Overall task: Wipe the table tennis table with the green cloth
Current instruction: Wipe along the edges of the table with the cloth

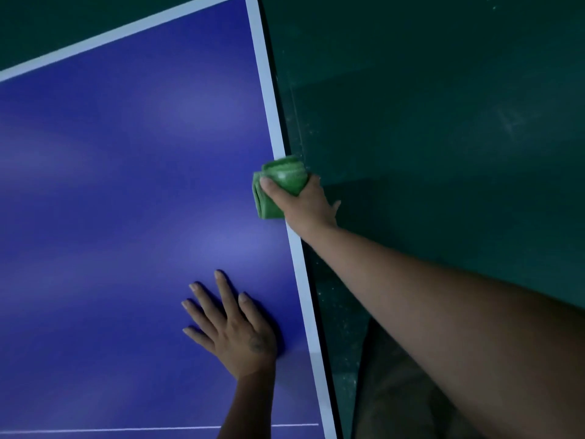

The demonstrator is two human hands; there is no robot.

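While the left hand (235, 334) lies flat, fingers spread, on the blue tabletop (126, 185), the right hand (305, 205) grips the folded green cloth (278, 185). Cloth sits on the white edge line (269, 90), over the dark green floor (443, 122).

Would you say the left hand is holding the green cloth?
No, the right hand grips the green cloth; the left hand rests flat on the table.

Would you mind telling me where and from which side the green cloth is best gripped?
Grip the green cloth across its thick folded middle, from above and outside the table, as the right hand does: it is a bunched wad at the white edge line, easy to wrap.
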